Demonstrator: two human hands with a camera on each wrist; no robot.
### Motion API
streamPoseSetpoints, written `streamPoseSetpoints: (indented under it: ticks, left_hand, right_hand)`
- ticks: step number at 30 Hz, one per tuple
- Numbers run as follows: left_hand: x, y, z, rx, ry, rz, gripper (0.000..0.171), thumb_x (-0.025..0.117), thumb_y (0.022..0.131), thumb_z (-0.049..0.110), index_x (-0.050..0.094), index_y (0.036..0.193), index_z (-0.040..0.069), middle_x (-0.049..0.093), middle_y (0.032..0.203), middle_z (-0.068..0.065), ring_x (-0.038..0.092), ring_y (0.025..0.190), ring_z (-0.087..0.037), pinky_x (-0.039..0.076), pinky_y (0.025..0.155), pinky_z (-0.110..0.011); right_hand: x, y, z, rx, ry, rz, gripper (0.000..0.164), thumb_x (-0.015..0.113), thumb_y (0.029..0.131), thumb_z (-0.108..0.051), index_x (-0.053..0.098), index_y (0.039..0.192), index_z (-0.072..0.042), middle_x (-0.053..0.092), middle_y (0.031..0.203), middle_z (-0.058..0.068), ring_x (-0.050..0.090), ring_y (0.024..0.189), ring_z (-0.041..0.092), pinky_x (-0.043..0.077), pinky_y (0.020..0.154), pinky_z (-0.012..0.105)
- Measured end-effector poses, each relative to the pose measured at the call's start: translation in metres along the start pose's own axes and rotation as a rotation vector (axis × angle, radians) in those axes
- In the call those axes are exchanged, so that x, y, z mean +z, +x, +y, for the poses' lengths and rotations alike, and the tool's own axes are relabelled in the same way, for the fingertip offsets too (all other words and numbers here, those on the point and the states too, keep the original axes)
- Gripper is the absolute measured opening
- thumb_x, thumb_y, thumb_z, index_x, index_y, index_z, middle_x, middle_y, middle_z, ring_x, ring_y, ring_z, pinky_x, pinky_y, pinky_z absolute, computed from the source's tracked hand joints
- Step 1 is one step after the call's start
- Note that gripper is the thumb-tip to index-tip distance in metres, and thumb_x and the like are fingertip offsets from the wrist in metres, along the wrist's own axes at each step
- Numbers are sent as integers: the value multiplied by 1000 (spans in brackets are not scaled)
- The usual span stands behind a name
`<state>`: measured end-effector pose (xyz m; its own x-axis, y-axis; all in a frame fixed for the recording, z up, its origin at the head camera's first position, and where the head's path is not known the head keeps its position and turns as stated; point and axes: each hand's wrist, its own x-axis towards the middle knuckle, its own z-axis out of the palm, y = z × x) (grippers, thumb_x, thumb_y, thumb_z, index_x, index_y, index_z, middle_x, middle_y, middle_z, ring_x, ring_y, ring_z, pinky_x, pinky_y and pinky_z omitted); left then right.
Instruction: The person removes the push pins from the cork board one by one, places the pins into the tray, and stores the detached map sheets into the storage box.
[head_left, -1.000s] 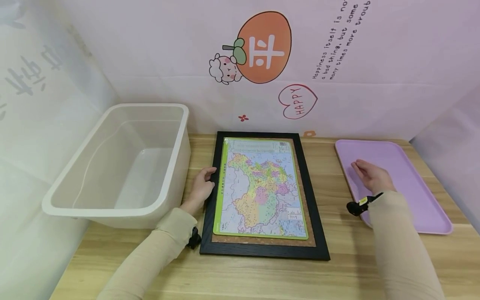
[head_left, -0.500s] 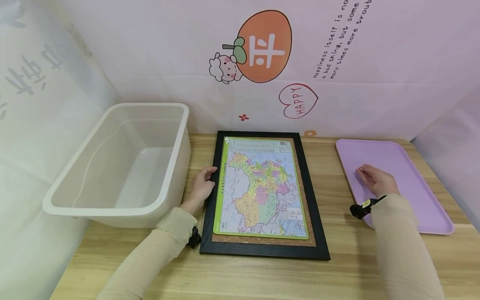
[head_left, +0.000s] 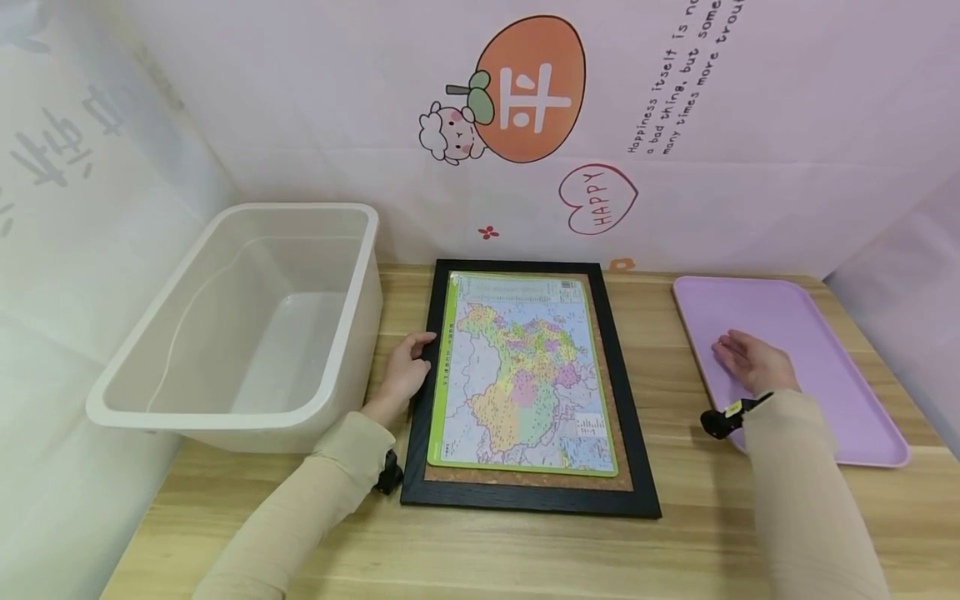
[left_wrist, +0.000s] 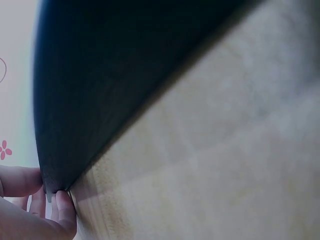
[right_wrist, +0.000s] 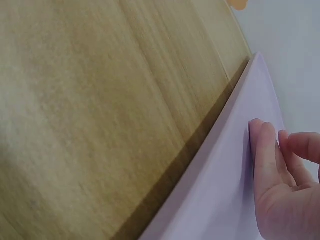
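A black-framed cork board (head_left: 627, 417) lies flat mid-table, carrying a green-edged map sheet (head_left: 517, 375). My left hand (head_left: 405, 367) is at the board's left edge. In the left wrist view, thumb and fingers (left_wrist: 65, 207) pinch the black frame (left_wrist: 100, 100) from both sides. Over the left part of a lilac tray (head_left: 817, 375) my right hand (head_left: 757, 362) rests with loosely bent fingers, holding nothing. The right wrist view shows its fingertips (right_wrist: 267, 132) close to the tray's surface (right_wrist: 220, 165).
A deep whitish plastic tub (head_left: 348, 308) stands left of the board, close to my left forearm. The wooden table (head_left: 465, 558) ends at a printed wall sheet (head_left: 315, 100) behind everything. Bare wood separates the board from the tray.
My right hand has shifted slightly right over the tray, and its fingers have spread a little. The left hand, board and map stay put.
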<state>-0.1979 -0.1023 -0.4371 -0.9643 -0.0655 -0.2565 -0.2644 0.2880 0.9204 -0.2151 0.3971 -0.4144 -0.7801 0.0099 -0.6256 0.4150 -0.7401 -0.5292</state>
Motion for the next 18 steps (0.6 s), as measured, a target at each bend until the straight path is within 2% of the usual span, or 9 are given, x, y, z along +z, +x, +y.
streamPoseSetpoints:
  ticks: [12, 18]
  left_hand:
    - [-1, -2, 1, 15, 18, -7, 50, 41, 91, -9, 47, 137, 7, 40, 147, -17, 37, 136, -31, 33, 113, -47]
    - [-1, -2, 2, 16, 25, -7, 49, 41, 91, -9, 48, 137, 8, 40, 147, -17, 37, 136, -31, 33, 113, -46]
  right_hand:
    - [8, -1, 0, -26, -13, 27, 34, 50, 96, -7, 67, 67, 0, 69, 68, 14, 71, 69, 22, 59, 75, 26]
    - [18, -3, 1, -6, -9, -13, 37, 49, 97, -8, 68, 67, 0, 70, 69, 14, 71, 70, 23, 58, 78, 26]
